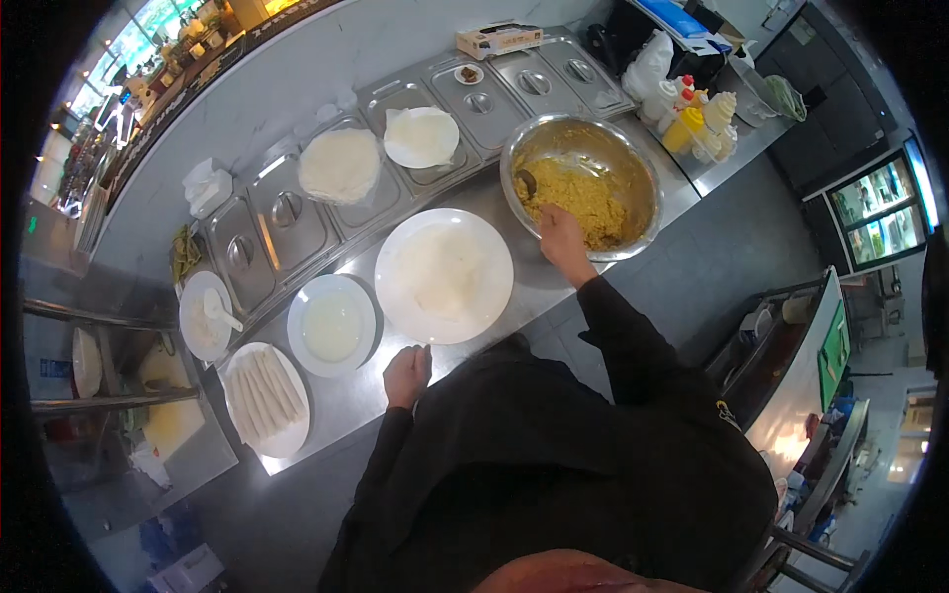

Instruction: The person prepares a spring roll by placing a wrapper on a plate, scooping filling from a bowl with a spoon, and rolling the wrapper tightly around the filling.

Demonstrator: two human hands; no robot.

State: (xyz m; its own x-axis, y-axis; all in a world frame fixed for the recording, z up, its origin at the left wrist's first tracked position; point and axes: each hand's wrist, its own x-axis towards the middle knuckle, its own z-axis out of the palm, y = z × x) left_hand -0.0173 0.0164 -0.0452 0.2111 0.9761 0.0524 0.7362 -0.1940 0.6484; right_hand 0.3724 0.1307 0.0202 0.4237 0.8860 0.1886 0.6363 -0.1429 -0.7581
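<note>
My right hand [565, 241] reaches over the near rim of a steel mixing bowl [643, 174], its fingers at a crumbly yellow filling [582, 194]. Whether the fingers hold any of it is hidden. A dark, curved utensil [527, 182] lies against the filling at the bowl's left side. In a loose fist, my left hand [408, 376] rests by the counter's front edge, with nothing seen in it. Between the hands is a large white plate [495, 311] bearing a thin, pale wrapper sheet [445, 270]. To its left stands a white plate of pale liquid [332, 328].
Several pale rolls [265, 393] lie on an oval plate at the left, near a plate with a white scoop [219, 310]. Wrapper stacks [341, 164] [421, 137] rest on lidded steel pans [288, 209] behind. Squeeze bottles [683, 130] stand in a bin at the right.
</note>
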